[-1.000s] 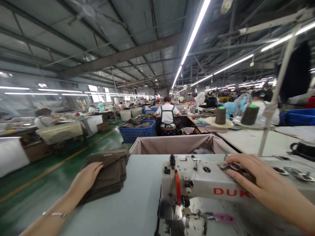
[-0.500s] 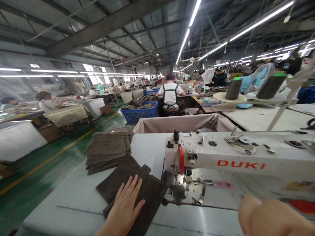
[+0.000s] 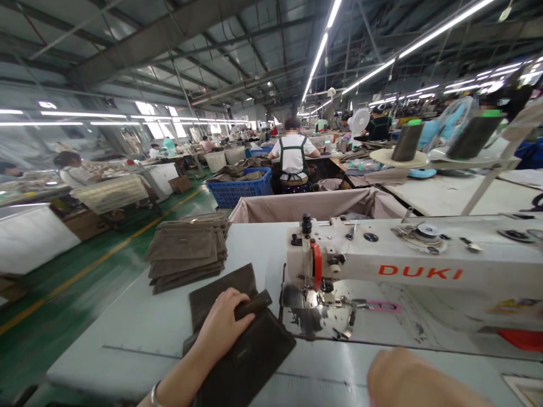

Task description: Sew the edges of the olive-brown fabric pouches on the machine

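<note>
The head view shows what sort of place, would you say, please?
Most likely a sewing factory: in view are a sewing machine, thread cones and a pile of fabric pieces.

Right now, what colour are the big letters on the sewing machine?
Orange-red. The letters show best in the head view.

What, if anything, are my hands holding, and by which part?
Your left hand grips the dark fabric piece by its narrow upper strip; right hand, too blurred to tell.
</note>
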Action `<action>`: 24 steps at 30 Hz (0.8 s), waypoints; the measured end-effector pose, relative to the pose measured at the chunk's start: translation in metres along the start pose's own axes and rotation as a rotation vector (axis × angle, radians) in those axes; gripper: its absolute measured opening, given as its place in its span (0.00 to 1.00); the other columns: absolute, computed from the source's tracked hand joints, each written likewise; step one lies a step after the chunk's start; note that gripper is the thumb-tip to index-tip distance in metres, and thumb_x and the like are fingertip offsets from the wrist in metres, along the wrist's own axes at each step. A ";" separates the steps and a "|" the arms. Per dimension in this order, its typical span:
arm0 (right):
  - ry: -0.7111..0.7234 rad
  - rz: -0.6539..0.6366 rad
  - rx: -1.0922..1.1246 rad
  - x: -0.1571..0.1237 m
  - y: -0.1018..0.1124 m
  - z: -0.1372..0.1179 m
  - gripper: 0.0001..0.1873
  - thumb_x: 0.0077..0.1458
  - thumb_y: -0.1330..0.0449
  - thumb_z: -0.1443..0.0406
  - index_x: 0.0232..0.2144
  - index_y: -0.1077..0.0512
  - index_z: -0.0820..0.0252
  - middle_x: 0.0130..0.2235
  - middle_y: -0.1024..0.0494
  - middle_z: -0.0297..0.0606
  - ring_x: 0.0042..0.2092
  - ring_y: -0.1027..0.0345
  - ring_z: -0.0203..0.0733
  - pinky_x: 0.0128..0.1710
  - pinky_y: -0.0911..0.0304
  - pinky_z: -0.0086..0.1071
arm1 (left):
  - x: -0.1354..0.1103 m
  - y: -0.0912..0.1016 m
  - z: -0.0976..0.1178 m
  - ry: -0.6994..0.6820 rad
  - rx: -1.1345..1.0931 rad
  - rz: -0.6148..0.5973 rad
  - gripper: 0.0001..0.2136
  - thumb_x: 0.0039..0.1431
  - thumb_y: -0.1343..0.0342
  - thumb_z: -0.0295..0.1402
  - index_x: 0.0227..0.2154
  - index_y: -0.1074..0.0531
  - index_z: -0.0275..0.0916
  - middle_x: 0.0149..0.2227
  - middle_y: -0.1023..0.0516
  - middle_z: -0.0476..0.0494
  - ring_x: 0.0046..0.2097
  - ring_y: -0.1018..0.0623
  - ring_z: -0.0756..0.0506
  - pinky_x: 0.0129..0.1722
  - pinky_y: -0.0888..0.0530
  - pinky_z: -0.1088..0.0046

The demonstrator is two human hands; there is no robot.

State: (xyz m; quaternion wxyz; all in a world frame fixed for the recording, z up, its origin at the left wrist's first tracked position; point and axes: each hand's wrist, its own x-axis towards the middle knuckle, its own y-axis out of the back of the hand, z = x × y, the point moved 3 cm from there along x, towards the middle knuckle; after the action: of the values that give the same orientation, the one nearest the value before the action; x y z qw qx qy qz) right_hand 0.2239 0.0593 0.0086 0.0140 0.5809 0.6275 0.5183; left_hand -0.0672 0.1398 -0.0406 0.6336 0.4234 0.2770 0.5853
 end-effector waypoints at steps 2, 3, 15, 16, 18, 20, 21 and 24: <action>0.004 -0.088 0.080 0.003 -0.010 -0.003 0.11 0.49 0.37 0.50 0.33 0.25 0.44 0.34 0.23 0.35 0.41 0.29 0.47 0.36 0.31 0.36 | -0.003 0.005 0.013 -0.018 -0.022 -0.045 0.03 0.51 0.42 0.29 0.31 0.27 0.40 0.35 0.27 0.46 0.40 0.27 0.42 0.43 0.32 0.66; -0.028 -0.136 0.125 0.006 -0.016 -0.005 0.12 0.50 0.37 0.52 0.36 0.26 0.46 0.39 0.23 0.36 0.44 0.29 0.48 0.40 0.31 0.36 | -0.005 0.008 0.021 -0.021 -0.041 -0.075 0.01 0.52 0.43 0.28 0.29 0.28 0.40 0.33 0.27 0.48 0.37 0.27 0.44 0.39 0.32 0.69; -0.347 -0.218 0.366 0.033 -0.024 -0.017 0.07 0.49 0.40 0.70 0.30 0.35 0.55 0.35 0.28 0.33 0.39 0.33 0.42 0.39 0.36 0.35 | -0.046 0.034 0.087 0.267 -1.020 -0.240 0.14 0.56 0.39 0.42 0.38 0.24 0.36 0.32 0.23 0.44 0.32 0.25 0.46 0.34 0.29 0.73; -0.321 -0.227 0.364 0.033 -0.021 -0.019 0.06 0.51 0.40 0.69 0.30 0.34 0.55 0.34 0.28 0.33 0.39 0.33 0.42 0.39 0.36 0.35 | -0.048 0.034 0.089 0.277 -1.054 -0.227 0.14 0.55 0.38 0.42 0.38 0.23 0.37 0.31 0.23 0.44 0.32 0.25 0.46 0.34 0.28 0.73; -0.253 -0.213 0.345 0.033 -0.015 -0.022 0.03 0.55 0.42 0.67 0.30 0.32 0.55 0.37 0.28 0.35 0.42 0.33 0.43 0.42 0.36 0.36 | -0.050 0.033 0.093 0.271 -1.096 -0.200 0.13 0.52 0.36 0.40 0.37 0.23 0.38 0.32 0.22 0.44 0.33 0.24 0.45 0.38 0.27 0.71; -0.216 -0.180 0.296 0.032 -0.010 -0.024 0.03 0.57 0.43 0.65 0.30 0.30 0.54 0.44 0.28 0.38 0.48 0.35 0.46 0.47 0.37 0.39 | -0.052 0.034 0.097 0.260 -1.102 -0.164 0.14 0.49 0.34 0.39 0.37 0.23 0.39 0.34 0.21 0.43 0.37 0.23 0.43 0.41 0.27 0.70; -0.207 -0.172 0.272 0.031 -0.009 -0.024 0.03 0.57 0.42 0.64 0.30 0.29 0.54 0.48 0.29 0.38 0.51 0.36 0.47 0.50 0.38 0.41 | -0.052 0.034 0.099 0.260 -1.098 -0.142 0.14 0.49 0.33 0.39 0.37 0.23 0.39 0.35 0.21 0.43 0.39 0.23 0.43 0.41 0.27 0.70; -0.204 -0.200 0.256 0.031 -0.006 -0.024 0.03 0.55 0.40 0.64 0.28 0.29 0.53 0.51 0.28 0.35 0.54 0.37 0.48 0.53 0.40 0.44 | -0.054 0.034 0.102 0.292 -1.107 -0.100 0.13 0.48 0.34 0.40 0.35 0.23 0.39 0.34 0.21 0.42 0.37 0.23 0.43 0.38 0.27 0.70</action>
State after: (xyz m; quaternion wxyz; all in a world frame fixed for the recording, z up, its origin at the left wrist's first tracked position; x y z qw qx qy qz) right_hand 0.1947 0.0685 0.0333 0.0550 0.5620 0.7383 0.3688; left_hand -0.0063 0.0634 0.0305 0.7428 -0.0700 0.0336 0.6649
